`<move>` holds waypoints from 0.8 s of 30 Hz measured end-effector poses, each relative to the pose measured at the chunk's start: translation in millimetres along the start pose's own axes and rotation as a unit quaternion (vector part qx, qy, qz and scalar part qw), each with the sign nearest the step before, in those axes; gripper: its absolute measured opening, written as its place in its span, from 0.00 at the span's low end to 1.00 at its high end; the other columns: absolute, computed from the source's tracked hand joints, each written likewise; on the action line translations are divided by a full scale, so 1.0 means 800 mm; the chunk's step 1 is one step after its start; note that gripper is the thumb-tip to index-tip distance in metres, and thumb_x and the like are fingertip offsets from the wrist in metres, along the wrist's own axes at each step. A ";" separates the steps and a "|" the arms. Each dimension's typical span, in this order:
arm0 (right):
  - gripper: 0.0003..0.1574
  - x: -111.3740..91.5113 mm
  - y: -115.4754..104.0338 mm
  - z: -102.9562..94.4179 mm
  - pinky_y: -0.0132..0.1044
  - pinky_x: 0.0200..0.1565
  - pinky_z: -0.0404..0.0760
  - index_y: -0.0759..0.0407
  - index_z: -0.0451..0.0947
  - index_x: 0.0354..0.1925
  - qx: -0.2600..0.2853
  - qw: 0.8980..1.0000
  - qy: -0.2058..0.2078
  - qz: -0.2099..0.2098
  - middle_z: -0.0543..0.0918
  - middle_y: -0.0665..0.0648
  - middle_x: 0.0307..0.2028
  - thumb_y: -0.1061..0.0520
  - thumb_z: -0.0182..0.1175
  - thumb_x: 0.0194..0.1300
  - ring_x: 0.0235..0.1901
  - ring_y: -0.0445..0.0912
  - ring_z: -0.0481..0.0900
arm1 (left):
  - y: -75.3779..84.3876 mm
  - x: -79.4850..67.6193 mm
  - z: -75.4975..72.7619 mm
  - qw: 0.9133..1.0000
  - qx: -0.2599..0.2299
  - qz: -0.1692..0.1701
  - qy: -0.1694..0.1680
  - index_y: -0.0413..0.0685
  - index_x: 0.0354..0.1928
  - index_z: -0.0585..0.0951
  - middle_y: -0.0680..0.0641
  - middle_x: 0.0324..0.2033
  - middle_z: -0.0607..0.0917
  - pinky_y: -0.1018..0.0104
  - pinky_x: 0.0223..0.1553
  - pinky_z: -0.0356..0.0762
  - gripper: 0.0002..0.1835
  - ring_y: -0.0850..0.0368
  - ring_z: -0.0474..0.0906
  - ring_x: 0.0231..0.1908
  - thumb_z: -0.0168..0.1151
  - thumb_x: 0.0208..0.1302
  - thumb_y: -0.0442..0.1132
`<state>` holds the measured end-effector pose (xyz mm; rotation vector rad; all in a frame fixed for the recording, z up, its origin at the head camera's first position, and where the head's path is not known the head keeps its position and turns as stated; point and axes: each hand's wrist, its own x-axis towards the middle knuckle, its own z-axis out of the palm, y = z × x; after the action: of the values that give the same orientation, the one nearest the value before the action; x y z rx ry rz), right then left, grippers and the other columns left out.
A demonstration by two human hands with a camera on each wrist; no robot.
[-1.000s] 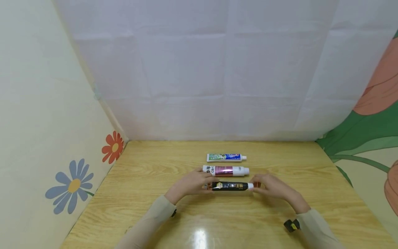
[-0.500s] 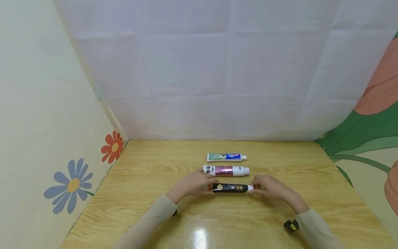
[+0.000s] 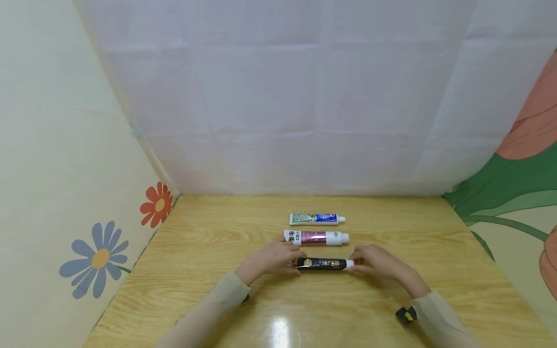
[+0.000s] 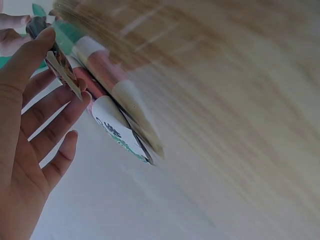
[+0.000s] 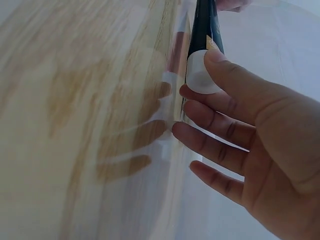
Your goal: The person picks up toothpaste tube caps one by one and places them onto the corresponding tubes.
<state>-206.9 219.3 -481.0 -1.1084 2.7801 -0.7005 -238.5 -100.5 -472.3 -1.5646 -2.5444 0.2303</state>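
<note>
A black toothpaste tube [image 3: 324, 264] with gold lettering and a white cap [image 5: 201, 75] lies crosswise between the two hands in the head view. My left hand [image 3: 271, 258] pinches its flat tail end between thumb and fingers, covering part of it. At the other end, the thumb and index finger of my right hand [image 3: 378, 263] pinch the tube at the cap; the remaining fingers spread below it in the right wrist view. Just beyond is a pink-and-white toothpaste tube [image 3: 319, 238], its left end close to the left hand's fingers. Farther back lies a smaller green-and-blue toothpaste tube [image 3: 314, 219].
All of this is on a glossy wood-grain table [image 3: 209, 217]. A white sheet [image 3: 278, 121] hangs behind its back edge. Flower-painted walls [image 3: 100, 258] stand at both sides. A small black-and-yellow device [image 3: 406, 315] sits by the right sleeve.
The black toothpaste tube has shifted slightly toward the person, with both hands keeping their hold on its ends. The other two tubes stay where they were.
</note>
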 end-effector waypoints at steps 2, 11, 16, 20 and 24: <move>0.14 0.000 0.000 0.000 0.26 0.31 0.76 0.56 0.82 0.39 -0.001 1.000 0.000 -0.003 0.75 0.42 0.30 0.48 0.61 0.60 0.28 0.32 0.71 | 0.001 0.001 0.000 1.000 0.004 -0.002 -0.007 0.59 0.57 0.74 0.56 0.51 0.80 0.61 0.55 0.73 0.27 0.60 0.76 0.51 0.55 0.59 0.62; 0.15 0.002 0.001 0.000 0.28 0.32 0.76 0.56 0.82 0.39 -0.006 1.000 -0.001 -0.007 0.77 0.43 0.30 0.48 0.62 0.60 0.29 0.32 0.72 | 0.003 0.002 0.002 1.000 -0.018 0.000 -0.015 0.57 0.56 0.75 0.55 0.50 0.81 0.64 0.54 0.74 0.26 0.60 0.76 0.49 0.59 0.58 0.58; 0.15 0.002 0.003 0.000 0.28 0.32 0.76 0.56 0.82 0.38 -0.002 1.000 -0.001 -0.003 0.77 0.42 0.30 0.47 0.61 0.60 0.28 0.32 0.72 | 0.002 0.003 0.007 1.000 -0.020 0.005 -0.011 0.57 0.55 0.76 0.56 0.46 0.82 0.68 0.51 0.75 0.25 0.63 0.77 0.46 0.60 0.58 0.57; 0.15 0.002 0.004 0.000 0.27 0.32 0.76 0.55 0.82 0.38 -0.002 1.000 0.000 0.002 0.77 0.42 0.30 0.46 0.61 0.60 0.28 0.32 0.72 | 0.002 0.004 0.010 1.000 -0.019 0.007 -0.010 0.57 0.54 0.76 0.57 0.45 0.82 0.69 0.50 0.75 0.24 0.63 0.77 0.44 0.60 0.58 0.57; 0.15 0.001 0.004 0.001 0.27 0.31 0.76 0.56 0.81 0.38 -0.001 1.000 0.003 -0.004 0.77 0.42 0.30 0.46 0.61 0.60 0.28 0.32 0.72 | 0.002 0.004 0.011 1.000 -0.024 0.007 -0.013 0.57 0.55 0.76 0.56 0.45 0.82 0.70 0.50 0.75 0.24 0.63 0.78 0.44 0.60 0.58 0.57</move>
<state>-209.6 220.4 -482.7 -1.1208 2.7832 -0.7033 -240.6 -97.7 -481.4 -1.6058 -2.5775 0.1939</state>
